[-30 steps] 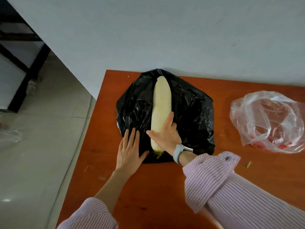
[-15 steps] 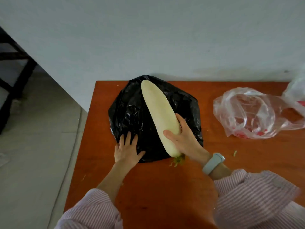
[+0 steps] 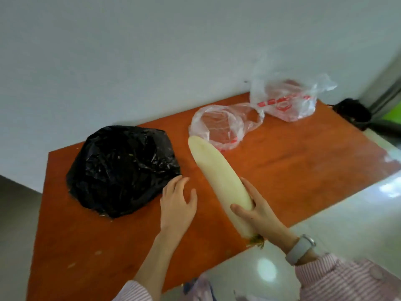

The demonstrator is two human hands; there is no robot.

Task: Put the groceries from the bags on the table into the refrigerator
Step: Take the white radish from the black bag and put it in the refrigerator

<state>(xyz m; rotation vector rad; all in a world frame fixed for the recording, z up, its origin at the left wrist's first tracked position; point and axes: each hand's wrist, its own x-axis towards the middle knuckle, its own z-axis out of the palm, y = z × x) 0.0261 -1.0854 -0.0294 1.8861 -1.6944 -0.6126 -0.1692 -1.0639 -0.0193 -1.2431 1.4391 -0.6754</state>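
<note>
- I am watching my right hand (image 3: pixel 258 213) gripping the long, pale cream white radish (image 3: pixel 219 181) near its stem end, thumb on the near side and fingers curled round the far side; a pale grey wristband (image 3: pixel 300 249) is sitting on the wrist above a pink-and-white striped sleeve (image 3: pixel 347 281).
- The radish is slanting up and away to the left above the orange-brown wooden table (image 3: pixel 293 153), its green-tufted stem end pointing back toward me and its rounded tip reaching toward the bags.
- My left hand (image 3: pixel 176 205) is hovering just left of the radish with fingers spread and relaxed, holding nothing, fingertips close beside the black bag's edge; whether it is touching the tabletop I cannot tell.
- The crumpled black plastic bag (image 3: pixel 121 170) is lying flattened on the table's left half.
- Farther back, a clear plastic bag with red print (image 3: pixel 223 127) is lying open just beyond the radish tip.
- Behind it, a second clear red-printed plastic bag (image 3: pixel 286 103) is standing against the pale wall (image 3: pixel 152 51).
</note>
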